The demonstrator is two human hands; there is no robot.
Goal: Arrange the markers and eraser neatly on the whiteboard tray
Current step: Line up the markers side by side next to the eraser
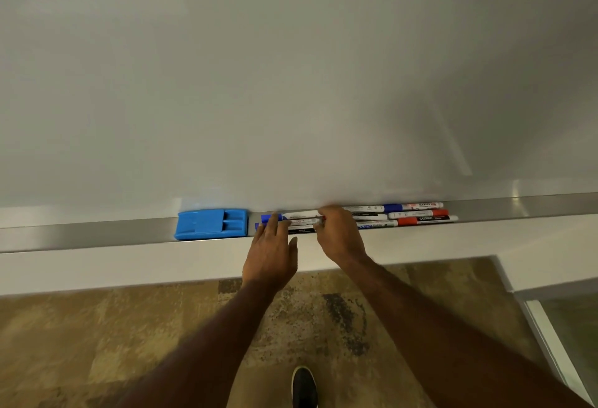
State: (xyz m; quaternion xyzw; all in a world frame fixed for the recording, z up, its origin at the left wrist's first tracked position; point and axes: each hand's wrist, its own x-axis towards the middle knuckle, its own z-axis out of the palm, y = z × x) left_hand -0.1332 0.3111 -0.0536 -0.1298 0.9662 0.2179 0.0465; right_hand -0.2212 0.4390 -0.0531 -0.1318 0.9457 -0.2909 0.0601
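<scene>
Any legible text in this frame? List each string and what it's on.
"camlin": black band on the front red-capped marker.
"MARKER": label of the rear blue-and-red marker, only partly sharp.
Blue lettering on the front white marker: too blurred to read.
Print on the other markers: too small.
Eraser: no text visible.

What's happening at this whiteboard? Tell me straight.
A person is tidying the markers on the whiteboard's metal tray. Both hands are at the left end of the bunch: the left hand lies flat with its fingers against the blue-capped ends, and the right hand pinches a marker near the middle. The markers lie lengthwise in rows, red-capped ones at the right end. A blue eraser sits on the tray just left of them, untouched.
</scene>
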